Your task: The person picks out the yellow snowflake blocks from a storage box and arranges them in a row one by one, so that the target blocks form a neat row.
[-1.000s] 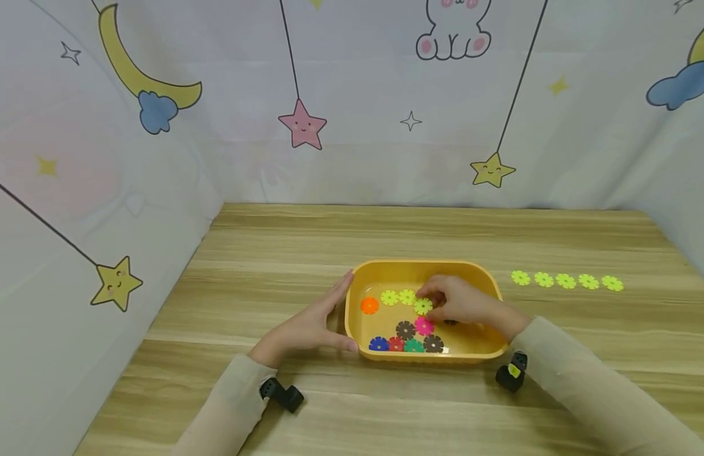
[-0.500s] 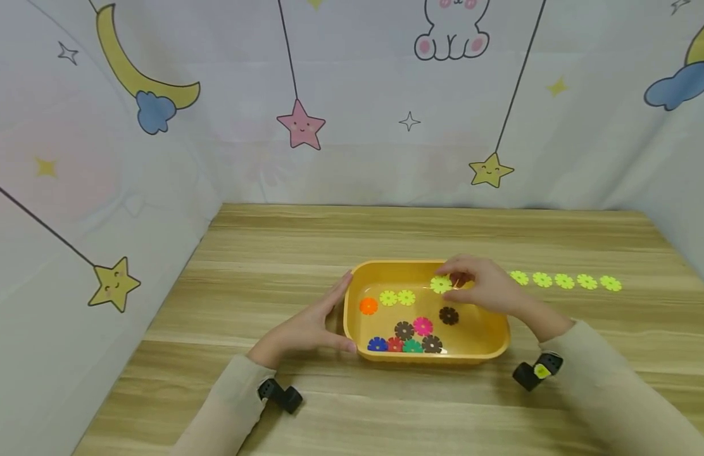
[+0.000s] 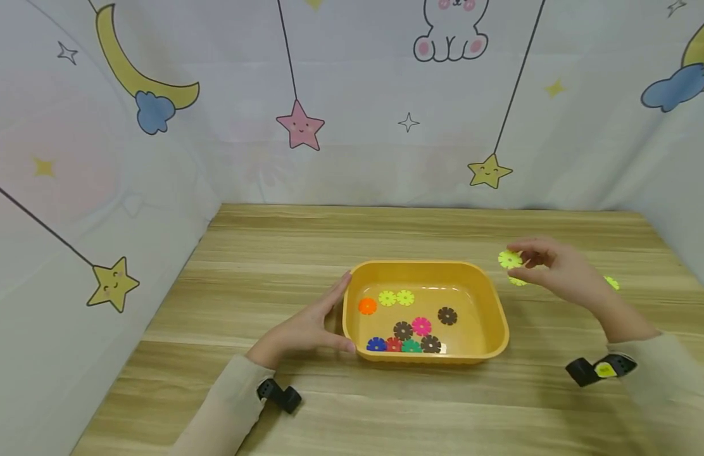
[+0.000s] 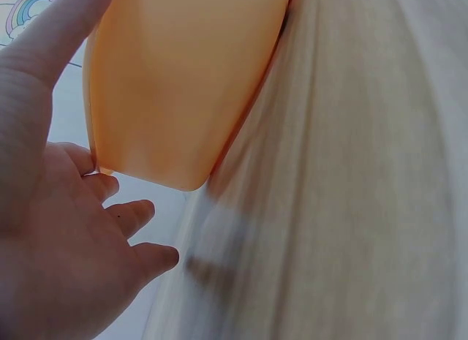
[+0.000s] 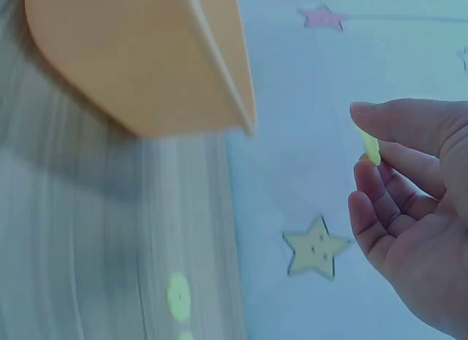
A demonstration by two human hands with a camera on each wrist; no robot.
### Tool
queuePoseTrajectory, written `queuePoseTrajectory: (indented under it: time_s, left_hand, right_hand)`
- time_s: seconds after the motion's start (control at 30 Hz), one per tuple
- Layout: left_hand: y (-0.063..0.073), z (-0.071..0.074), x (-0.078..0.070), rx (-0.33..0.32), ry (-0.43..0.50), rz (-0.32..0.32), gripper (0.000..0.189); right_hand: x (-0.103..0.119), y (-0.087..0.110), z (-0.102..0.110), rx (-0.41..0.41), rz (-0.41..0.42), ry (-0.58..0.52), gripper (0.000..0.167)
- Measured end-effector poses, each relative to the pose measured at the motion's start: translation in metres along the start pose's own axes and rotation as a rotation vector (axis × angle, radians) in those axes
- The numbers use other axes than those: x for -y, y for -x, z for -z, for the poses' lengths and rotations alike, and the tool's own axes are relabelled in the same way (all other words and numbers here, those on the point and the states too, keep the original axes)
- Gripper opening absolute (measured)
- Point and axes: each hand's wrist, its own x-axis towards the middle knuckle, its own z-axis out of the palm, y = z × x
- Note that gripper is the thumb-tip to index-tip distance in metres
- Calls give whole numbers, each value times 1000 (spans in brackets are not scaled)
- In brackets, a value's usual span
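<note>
My right hand pinches a yellow-green notched plastic disc above the table, to the right of the yellow tray. In the right wrist view, that disc is edge-on between thumb and fingers. Another yellow-green disc lies on the table, partly covered by the hand, and one more shows beyond the wrist. My left hand touches the tray's left end, thumb and fingers spread along it. Inside the tray lie two yellow-green discs and an orange one.
More discs lie in the tray: dark brown, pink, blue, red and green. A printed cloth hangs behind the wooden table and along its sides.
My right hand has lifted a yellow-green disc out of the tray and carried it right, over the row on the table. The left hand and tray have stayed in place.
</note>
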Motion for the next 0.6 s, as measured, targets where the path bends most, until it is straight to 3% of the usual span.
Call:
queuePoseTrajectory:
  time_s: [0.17,0.37,0.6]
  left_hand:
    - [0,0,-1,-6,-1,-10,124]
    - [0,0,0,6,6,-26,124]
    - [1,0,2,8,14,-24,124]
  right_hand:
    - [-34,8,22,-87,-53,6,48]
    - [-74,19,42,-165,-218,70,61]
    - [-115,31,50,-283,-379,86,66]
